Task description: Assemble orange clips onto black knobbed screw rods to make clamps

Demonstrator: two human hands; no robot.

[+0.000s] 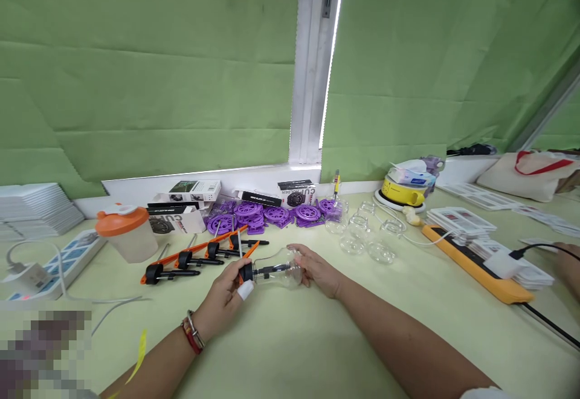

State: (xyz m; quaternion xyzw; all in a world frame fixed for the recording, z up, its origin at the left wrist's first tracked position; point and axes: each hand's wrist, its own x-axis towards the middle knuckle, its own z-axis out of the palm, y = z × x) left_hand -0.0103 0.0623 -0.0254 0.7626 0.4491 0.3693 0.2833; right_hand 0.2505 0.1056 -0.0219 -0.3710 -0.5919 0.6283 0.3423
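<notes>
My left hand (pixel 221 303) is closed round a black lid with an orange strip (pixel 246 272), a white wrap showing on its thumb. The lid sits at the mouth of a clear bulb-shaped glass vessel (pixel 286 260), which lies sideways, and its dark stem reaches inside. My right hand (pixel 321 272) wraps the rounded end of that glass. Whether the lid is fully seated I cannot tell. Several similar black lids with stems and orange strips (pixel 189 260) lie in a row to the left. Right of my hands stand several clear glass vessels (pixel 357 230).
Purple plastic wheel-shaped parts (pixel 248 210) and printed boxes (pixel 181 217) line the back. An orange-lidded shaker cup (pixel 131 236) and white power strip (pixel 75 260) are left. A yellow pot (pixel 403 192) and orange power strip (pixel 480 266) stand right, near another person's hand (pixel 567 266).
</notes>
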